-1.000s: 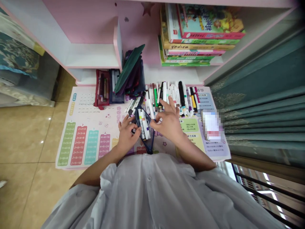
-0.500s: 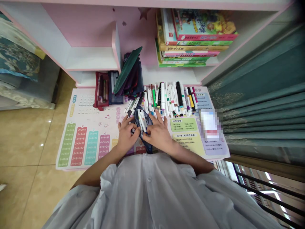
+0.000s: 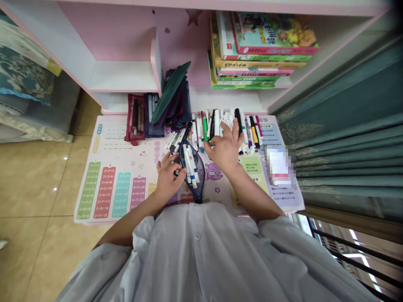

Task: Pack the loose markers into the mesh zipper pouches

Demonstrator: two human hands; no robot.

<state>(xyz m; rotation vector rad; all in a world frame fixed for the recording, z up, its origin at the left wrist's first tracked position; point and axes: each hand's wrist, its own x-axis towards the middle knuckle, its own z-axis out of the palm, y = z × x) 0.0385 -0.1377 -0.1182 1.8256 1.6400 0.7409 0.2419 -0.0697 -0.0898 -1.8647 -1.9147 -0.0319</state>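
A dark blue mesh pencil pouch (image 3: 199, 193) lies unzipped in front of me, with several white markers (image 3: 190, 165) inside. My left hand (image 3: 170, 174) pinches the pouch's left edge between thumb and fingers. My right hand (image 3: 225, 147), fingers spread, is over the row of loose markers (image 3: 199, 131) at the back of the desk. It covers part of the row, and nothing shows in its grasp. A few white and black markers (image 3: 177, 140) lie by the pouch's far end.
A red mesh pouch (image 3: 135, 119) with pens and a heap of dark pouches (image 3: 171, 98) sit at the back left. Stacked books (image 3: 258, 58) fill the right shelf. A phone (image 3: 279, 167) rests at the desk's right side, near the curtain (image 3: 346, 126).
My right hand has left the pouch and moved right and away from me, over the marker row. The pouch's opening is now exposed. My left hand stays at its edge.
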